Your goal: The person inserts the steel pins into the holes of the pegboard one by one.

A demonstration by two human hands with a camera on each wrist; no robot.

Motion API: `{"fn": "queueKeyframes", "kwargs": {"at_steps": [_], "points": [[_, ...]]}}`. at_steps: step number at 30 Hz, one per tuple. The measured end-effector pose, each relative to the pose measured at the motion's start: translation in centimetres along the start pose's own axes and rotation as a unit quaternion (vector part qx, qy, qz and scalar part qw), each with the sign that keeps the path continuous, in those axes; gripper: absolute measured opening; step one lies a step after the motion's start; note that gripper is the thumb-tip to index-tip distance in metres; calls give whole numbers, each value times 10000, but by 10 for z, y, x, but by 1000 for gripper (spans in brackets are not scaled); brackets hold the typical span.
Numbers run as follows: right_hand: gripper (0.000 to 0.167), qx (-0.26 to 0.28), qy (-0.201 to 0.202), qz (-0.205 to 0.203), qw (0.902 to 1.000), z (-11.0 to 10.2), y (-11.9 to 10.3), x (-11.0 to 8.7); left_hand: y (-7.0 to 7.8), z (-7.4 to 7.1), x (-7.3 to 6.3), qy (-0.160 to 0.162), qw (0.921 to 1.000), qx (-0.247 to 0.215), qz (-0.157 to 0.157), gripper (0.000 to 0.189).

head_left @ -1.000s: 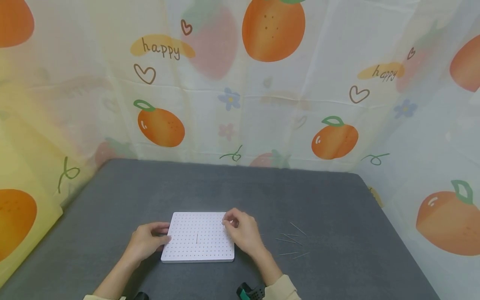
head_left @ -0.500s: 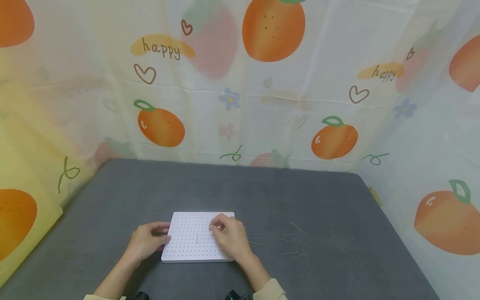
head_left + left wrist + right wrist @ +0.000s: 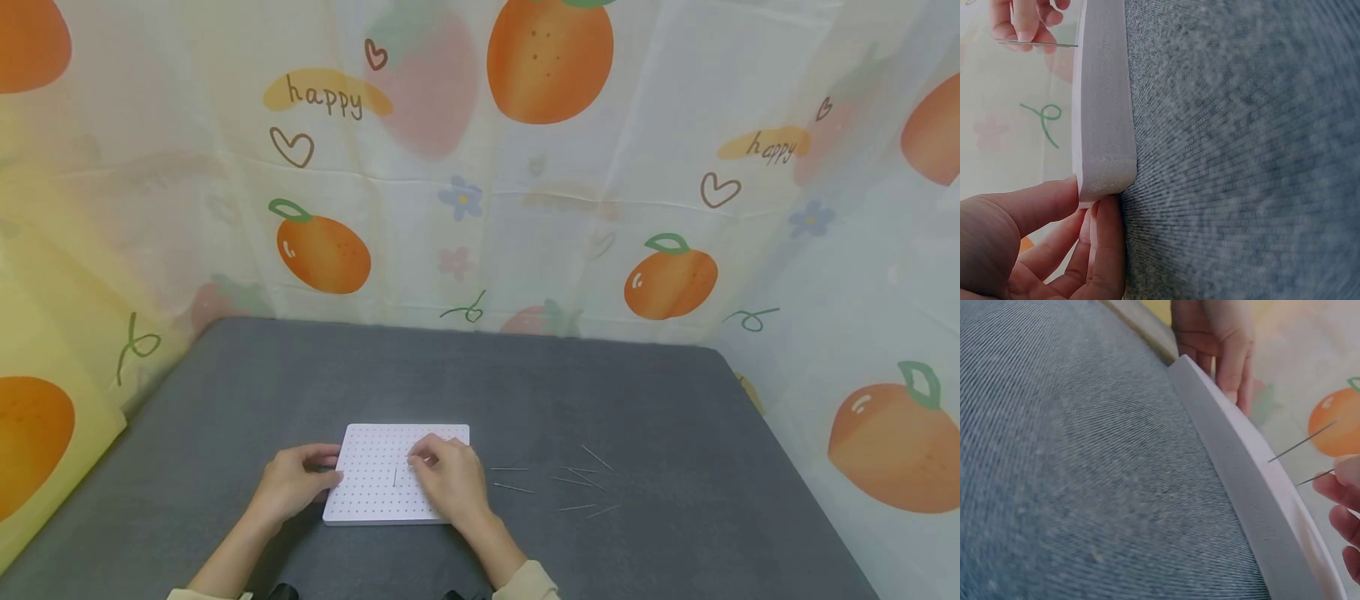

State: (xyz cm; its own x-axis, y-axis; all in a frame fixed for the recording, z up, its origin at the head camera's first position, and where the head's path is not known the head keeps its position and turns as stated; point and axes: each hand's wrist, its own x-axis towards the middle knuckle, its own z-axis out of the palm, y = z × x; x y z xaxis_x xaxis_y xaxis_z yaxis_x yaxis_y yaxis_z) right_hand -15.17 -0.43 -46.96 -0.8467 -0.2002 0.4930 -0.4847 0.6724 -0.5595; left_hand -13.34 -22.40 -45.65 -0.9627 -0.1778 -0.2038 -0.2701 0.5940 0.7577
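A white board with rows of small holes [image 3: 360, 500] lies flat on the table. My left hand [image 3: 296, 479] holds its left edge, thumb [image 3: 1044, 203] at the upper side and fingers against the side. One thin metal needle [image 3: 395, 477] stands upright in the board; the right wrist view shows this standing needle [image 3: 1302, 441] too. Just right of it, my right hand [image 3: 450, 479] pinches another needle [image 3: 1316, 477] between thumb and finger. The held needle's lower tip is at the board's surface; whether it is inside a hole I cannot tell.
Two loose needles [image 3: 512, 468] lie close to the board's right side. Several more needles [image 3: 577, 480] are scattered farther right on the dark grey table [image 3: 637, 392]. A fruit-printed curtain [image 3: 540, 242] hangs behind the table and along its sides.
My right hand has moved left across the board with its needle, from the right edge to beside the standing needle. The loose needles it covered now show. My left hand stays put.
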Motion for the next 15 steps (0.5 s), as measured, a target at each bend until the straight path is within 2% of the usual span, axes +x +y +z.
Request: {"fn": "queueKeyframes", "kwargs": {"at_steps": [15], "points": [[7,-319,213,-294,9988,11,-1,-2,1,-1,0,-44,9999,9,-104,45]]}}
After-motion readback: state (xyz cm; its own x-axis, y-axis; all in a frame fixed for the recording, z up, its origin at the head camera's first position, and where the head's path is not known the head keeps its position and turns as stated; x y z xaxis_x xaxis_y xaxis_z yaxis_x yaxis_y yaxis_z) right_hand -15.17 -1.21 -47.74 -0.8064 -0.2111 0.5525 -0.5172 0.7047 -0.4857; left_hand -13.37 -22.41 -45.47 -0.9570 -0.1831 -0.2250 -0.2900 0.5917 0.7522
